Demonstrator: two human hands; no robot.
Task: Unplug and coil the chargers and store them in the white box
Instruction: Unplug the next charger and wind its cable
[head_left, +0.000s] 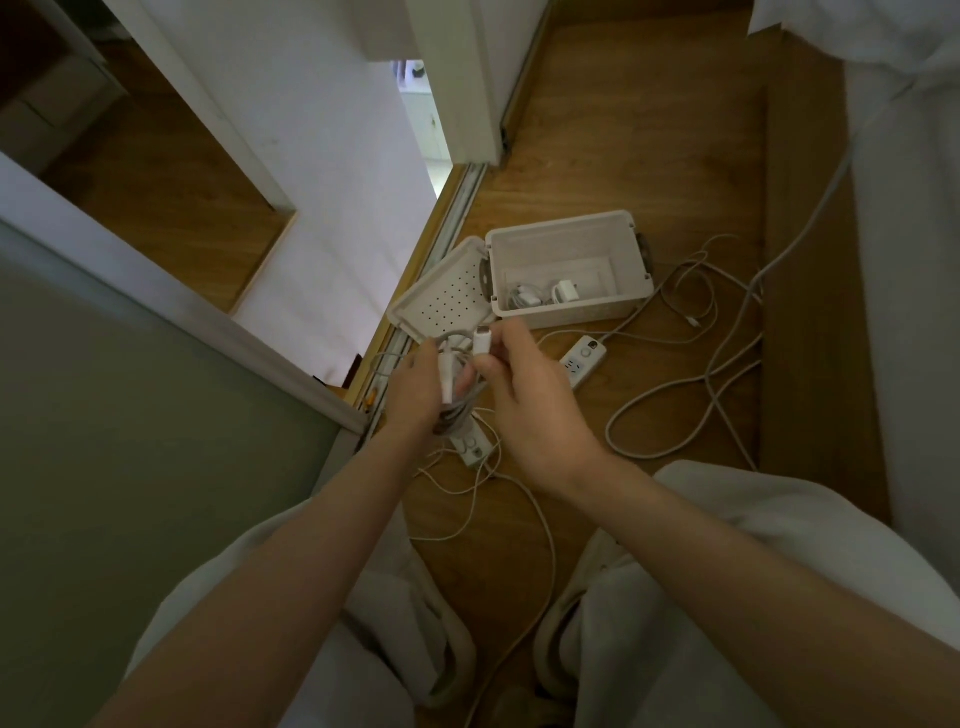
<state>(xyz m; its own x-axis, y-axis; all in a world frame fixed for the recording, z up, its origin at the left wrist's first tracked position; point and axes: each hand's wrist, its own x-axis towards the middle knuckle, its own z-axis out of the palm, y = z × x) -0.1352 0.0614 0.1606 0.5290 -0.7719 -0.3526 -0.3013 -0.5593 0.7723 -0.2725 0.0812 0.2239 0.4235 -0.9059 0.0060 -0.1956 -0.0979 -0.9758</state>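
Two hands at work: your left hand (415, 387) curls round a coiled white cable (451, 411), and your right hand (519, 384) pinches its connector (479, 339) just above the coil. The white box (618, 312) sits open on the wood floor (649, 156) just beyond your hands, lid (441, 299) leaning on its left side, chargers (540, 295) inside. Markings on the power strip (583, 358) are too small to read; loose cables (701, 374) sprawl right of it.

White box (571, 312) open, lid (441, 296) hanging at its left; coiled chargers (543, 296) inside; half-coiled white cable (454, 413) just before it.
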